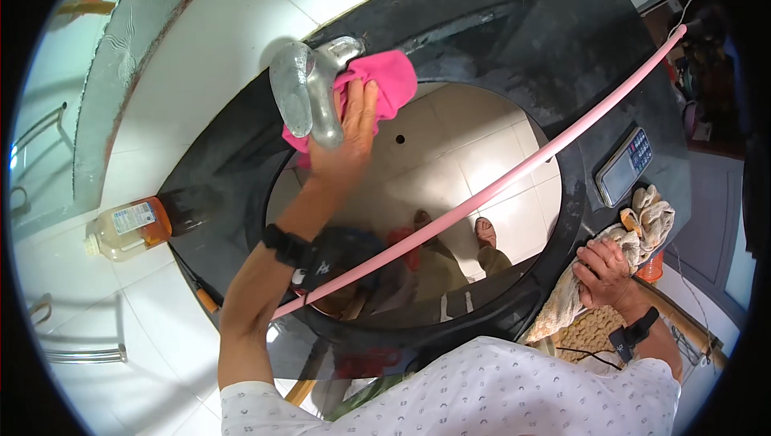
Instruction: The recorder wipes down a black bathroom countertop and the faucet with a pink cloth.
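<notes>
Your left hand (351, 132) presses a pink cloth (377, 87) against the chrome tap (309, 91), which stands at the far rim of the round basin (450, 155). The fingers lie close together, flat over the cloth, with the tap's spout just to their left; the cloth bunches out past the fingertips on the far side of the tap. The glossy basin opens wide below the tap, and a pink rod (514, 175) crosses it slantwise from its near edge to the far right. The black counter (530, 34) rings the basin with a narrow band beside the tap and a broader one behind it. Your right hand (604, 273) grips a beige towel (634, 235) on the counter's right edge, well apart from the tap, fingers curled around it. A bottle (128, 227) lies left of the tap, off the counter.
</notes>
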Available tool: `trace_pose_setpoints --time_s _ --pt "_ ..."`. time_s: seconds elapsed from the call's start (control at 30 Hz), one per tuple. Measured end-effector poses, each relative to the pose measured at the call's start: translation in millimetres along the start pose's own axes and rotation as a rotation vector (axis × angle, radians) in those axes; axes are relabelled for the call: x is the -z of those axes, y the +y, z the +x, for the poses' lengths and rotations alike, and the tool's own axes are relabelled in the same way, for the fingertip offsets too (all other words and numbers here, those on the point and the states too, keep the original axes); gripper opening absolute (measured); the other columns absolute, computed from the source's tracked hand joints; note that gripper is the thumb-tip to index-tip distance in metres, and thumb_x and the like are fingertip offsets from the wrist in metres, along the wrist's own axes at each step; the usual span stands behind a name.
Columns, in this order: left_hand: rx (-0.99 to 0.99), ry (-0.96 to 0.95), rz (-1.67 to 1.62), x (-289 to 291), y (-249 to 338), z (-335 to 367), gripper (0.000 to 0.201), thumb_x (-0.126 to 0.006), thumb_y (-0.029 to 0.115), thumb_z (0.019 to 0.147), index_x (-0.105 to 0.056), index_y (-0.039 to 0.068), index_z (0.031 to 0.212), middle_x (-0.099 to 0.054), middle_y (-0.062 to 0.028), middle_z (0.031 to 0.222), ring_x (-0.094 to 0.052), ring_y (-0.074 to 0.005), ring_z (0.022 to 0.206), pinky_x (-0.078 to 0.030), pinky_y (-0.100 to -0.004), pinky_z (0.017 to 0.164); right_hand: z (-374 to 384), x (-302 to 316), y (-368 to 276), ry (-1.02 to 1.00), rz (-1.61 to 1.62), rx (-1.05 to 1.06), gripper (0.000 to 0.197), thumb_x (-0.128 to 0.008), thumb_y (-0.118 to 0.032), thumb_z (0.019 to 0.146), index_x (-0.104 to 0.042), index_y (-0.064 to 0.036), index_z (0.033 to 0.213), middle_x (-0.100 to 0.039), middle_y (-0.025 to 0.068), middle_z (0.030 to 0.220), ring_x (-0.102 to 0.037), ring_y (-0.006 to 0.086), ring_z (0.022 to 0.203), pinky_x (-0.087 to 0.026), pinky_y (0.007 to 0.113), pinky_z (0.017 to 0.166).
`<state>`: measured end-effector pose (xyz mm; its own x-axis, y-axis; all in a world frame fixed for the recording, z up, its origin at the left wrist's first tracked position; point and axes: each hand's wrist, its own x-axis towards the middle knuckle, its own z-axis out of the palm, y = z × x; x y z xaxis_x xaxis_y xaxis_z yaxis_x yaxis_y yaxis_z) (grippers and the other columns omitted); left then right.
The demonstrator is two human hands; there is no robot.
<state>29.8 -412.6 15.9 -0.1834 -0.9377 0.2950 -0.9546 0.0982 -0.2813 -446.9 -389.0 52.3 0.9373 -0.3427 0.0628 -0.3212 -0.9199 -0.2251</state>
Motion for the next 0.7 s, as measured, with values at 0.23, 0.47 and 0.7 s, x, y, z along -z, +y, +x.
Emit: trace_pose_setpoints --time_s 0.23,0.47,0.7 --pt "-0.036 -0.061 -0.006 12.9 -5.2 0.9 0.061 -0.060 0.013 0.072 -0.043 0.007 0.130 -0.048 -0.0087 0.128 -0.047 -0.0291 0.112 -0.034 -0.0494 0.096 -1.5 1.8 0.7 -0.011 0.006 -0.016 0.041 -0.056 -0.021 0.052 -0.056 -0.0088 0.091 -0.055 0.0116 0.107 -0.052 0.0321 0.102 -0.039 0.050 0.093" --pt "0.188 -0.279 0.055 44.0 -64.9 -77.9 0.059 -0.063 0.024 0.072 -0.046 0.008 0.126 -0.048 -0.0080 0.129 -0.047 -0.0280 0.116 -0.036 -0.0454 0.090 2.7 8.7 -0.8 0.011 -0.036 -0.023 0.035 -0.056 -0.022 0.055 -0.058 -0.0108 0.087 -0.058 0.0085 0.104 -0.055 0.0280 0.099 -0.040 0.046 0.093" --pt "0.319 -0.335 -0.174 78.7 -99.0 -137.3 0.060 -0.065 0.013 0.064 -0.051 0.007 0.122 -0.055 -0.0104 0.121 -0.050 -0.0327 0.111 -0.037 -0.0456 0.095 3.9 7.5 -1.6 0.002 -0.025 -0.024 0.035 -0.057 -0.022 0.054 -0.058 -0.0105 0.088 -0.058 0.0088 0.104 -0.055 0.0282 0.099 -0.040 0.046 0.093"
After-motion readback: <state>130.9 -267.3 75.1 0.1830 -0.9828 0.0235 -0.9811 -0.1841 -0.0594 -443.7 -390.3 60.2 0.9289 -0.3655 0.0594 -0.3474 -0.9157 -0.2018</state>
